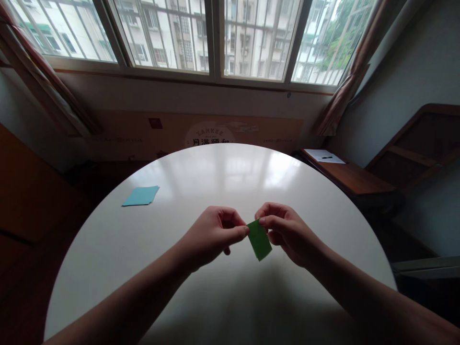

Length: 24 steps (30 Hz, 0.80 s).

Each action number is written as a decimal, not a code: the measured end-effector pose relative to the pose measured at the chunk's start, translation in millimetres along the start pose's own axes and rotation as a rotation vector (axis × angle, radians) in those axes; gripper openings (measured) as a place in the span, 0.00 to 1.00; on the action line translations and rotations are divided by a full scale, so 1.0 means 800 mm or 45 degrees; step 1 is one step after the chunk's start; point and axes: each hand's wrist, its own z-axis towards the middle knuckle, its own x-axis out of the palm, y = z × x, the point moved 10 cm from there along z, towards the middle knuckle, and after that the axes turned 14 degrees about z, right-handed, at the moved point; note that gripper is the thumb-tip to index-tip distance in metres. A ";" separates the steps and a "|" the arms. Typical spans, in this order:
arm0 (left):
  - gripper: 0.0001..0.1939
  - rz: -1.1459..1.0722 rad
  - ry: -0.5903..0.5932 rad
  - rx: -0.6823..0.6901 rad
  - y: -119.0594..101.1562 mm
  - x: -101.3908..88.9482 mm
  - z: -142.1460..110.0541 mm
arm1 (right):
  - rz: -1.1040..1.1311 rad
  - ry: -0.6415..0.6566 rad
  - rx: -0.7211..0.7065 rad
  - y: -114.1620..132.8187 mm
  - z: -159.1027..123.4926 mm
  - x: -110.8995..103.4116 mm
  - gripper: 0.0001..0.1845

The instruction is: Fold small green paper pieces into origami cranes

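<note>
A round white bench [172, 297] fills the space below the windows [172, 33], daylight gleaming on its far side. Over it, the left hand [212, 235] and right hand [285, 229] nearly meet, thumbs pressed to fingers. Well off to the left lies light-blue paper [140, 196]. Smallest is the green paper [260, 242], tilted, its upper end clamped in both hands.

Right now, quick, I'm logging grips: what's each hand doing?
Left hand: closed, pinching the green paper near its upper left corner.
Right hand: closed, pinching the green paper near its upper right corner.
</note>
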 end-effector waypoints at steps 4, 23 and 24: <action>0.07 -0.013 -0.003 -0.004 0.002 -0.001 0.001 | -0.026 -0.019 -0.024 0.002 0.000 -0.002 0.07; 0.06 0.420 -0.259 0.322 -0.032 -0.018 -0.008 | -0.481 0.004 -0.242 0.016 -0.004 0.010 0.04; 0.06 0.448 -0.289 0.365 -0.036 -0.017 -0.010 | -0.520 0.008 -0.248 0.016 -0.005 0.011 0.04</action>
